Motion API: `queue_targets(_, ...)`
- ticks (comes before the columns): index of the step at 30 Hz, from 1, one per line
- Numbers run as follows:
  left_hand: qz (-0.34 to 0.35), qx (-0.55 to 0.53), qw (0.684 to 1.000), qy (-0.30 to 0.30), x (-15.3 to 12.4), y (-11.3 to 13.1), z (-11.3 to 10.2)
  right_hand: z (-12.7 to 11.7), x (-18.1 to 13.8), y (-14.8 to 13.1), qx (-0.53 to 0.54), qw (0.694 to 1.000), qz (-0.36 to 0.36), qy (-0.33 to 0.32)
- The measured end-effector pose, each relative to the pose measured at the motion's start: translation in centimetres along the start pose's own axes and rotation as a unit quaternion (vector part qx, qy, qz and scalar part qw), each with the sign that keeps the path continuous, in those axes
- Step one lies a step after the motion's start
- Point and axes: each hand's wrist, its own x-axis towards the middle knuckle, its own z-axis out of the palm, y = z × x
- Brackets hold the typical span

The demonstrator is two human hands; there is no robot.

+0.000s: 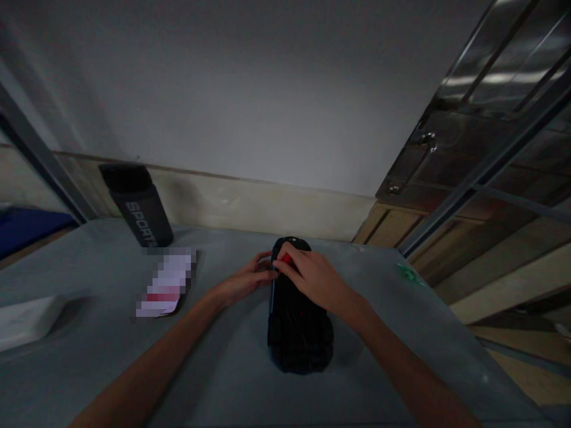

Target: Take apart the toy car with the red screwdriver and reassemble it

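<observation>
A black toy car [301, 324] lies on the grey table with its underside apparently facing up. My left hand [247, 279] grips the car's left edge near the far end, fingers and thumb against its side. Above the same end, my right hand [314, 276] pinches a small red handle [286, 258], pointed at the car's underside. It looks like a screwdriver's grip, but its tip is hidden by my fingers.
On the grey table [214, 380] stand a black "SPORTS" bottle [138, 208] and, nearer, a phone [167, 282] with a blurred screen. A white case [29, 321] lies far left, a green item [410, 274] at right. Metal posts [484, 172] rise beside the table.
</observation>
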Motion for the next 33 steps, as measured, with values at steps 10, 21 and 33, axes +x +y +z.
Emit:
queue_targets(10,0.006,0.004,1.000,-0.008,0.4,-0.3,-0.1,-2.1,1.8,-2.0,-0.192,0.978,-0.038,-0.066)
queue_targets(21,0.006,0.002,1.000,-0.009,0.3,-0.3,-0.1,-1.9,1.4,-1.7,-0.196,0.974,-0.066,-0.087)
queue_targets(33,0.002,0.036,0.999,0.003,-0.3,0.4,0.5,-2.3,1.7,-1.4,-0.123,0.987,-0.059,-0.084)
